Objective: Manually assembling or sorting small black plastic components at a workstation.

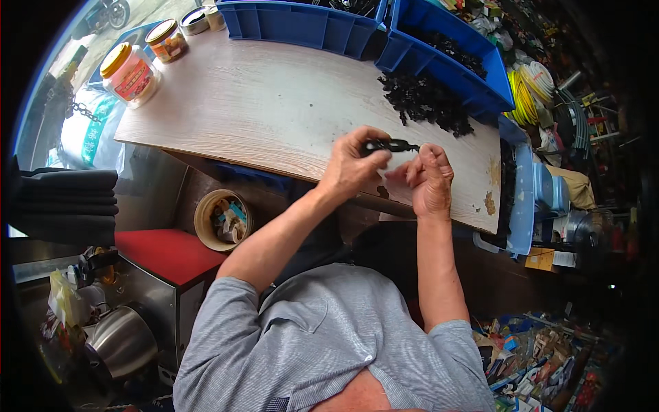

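Observation:
Over the front part of the table (268,103), my left hand (353,163) is closed around a slim, glossy black piece (395,145). The piece lies roughly level and its thin end points toward my right hand (434,180). My right fingers are curled in a pinch right by that end; whatever sits between them is too small to make out. Beyond my hands, a loose heap of small black parts (427,103) spreads over the table in front of a blue bin.
Two blue bins, one at the back (295,31) and one at the right (453,75), hold black parts. Jars (134,77) stand at the far left corner. Below the table is a waste bucket (204,218), near a red-topped cabinet (168,253). Clutter crowds the right side.

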Available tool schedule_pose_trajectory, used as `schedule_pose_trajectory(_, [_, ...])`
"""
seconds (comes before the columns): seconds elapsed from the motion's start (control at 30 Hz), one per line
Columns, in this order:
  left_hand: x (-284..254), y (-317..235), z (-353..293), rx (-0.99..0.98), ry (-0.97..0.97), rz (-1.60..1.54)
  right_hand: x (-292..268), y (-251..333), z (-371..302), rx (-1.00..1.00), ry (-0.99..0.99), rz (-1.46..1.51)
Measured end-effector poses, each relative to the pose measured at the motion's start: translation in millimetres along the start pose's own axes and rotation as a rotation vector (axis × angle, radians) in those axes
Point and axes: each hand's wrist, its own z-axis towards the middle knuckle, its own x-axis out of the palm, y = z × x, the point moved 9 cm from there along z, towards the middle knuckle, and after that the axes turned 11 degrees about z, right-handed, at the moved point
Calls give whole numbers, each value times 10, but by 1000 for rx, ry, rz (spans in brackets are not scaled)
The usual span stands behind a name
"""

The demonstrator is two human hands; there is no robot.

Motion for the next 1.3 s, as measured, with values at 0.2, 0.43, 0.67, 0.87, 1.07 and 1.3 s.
schedule_pose_trajectory(0.2, [294, 6, 3, 47, 98, 118, -21, -39, -42, 45, -51, 80])
schedule_pose_trajectory(0.43, [279, 16, 10, 27, 74, 96, -120, -60, 6, 40, -27, 56])
schedule_pose_trajectory(0.67, [202, 142, 61, -105, 11, -40, -46, -146, -25, 175, -81, 27])
schedule_pose_trajectory(0.87, [198, 107, 24, -131, -7, -136, 33, -33, -6, 257, -46, -324])
schedule_pose_trajectory(1.07, [229, 110, -12, -74, -7, -243, 78, -108, -48, 271, -95, -371])
schedule_pose_trajectory(1.3, [261, 104, -31, -70, 95, -176, 71, -15, -58, 173, -42, -288])
